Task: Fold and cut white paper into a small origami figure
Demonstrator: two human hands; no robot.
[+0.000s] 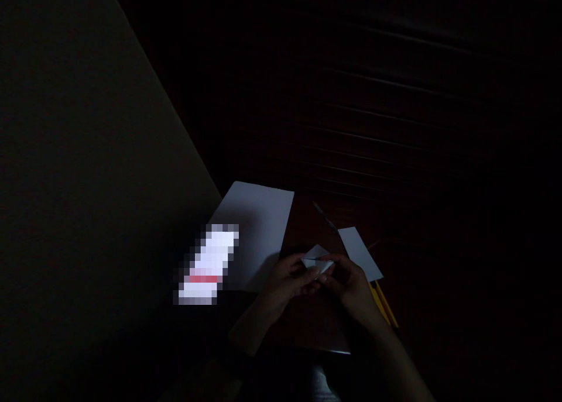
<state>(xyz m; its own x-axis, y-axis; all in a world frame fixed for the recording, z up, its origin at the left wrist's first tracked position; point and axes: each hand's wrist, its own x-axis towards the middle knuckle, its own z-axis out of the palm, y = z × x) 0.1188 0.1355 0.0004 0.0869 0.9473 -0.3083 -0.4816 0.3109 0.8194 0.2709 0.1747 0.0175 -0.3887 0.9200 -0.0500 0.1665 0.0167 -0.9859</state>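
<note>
The scene is very dark. A small folded piece of white paper (318, 260) is pinched between both my hands above a dark table. My left hand (287, 282) holds its left side with closed fingers. My right hand (349, 285) grips its right side, fingers curled. The fold looks roughly triangular; its details are lost in the dark.
A white paper sheet (259, 226) lies on the table to the left. A narrow white paper strip (360, 253) lies to the right, with a pen (325, 217) behind it and yellow pencils (384, 305) beside my right wrist. A pale wall (79, 156) fills the left.
</note>
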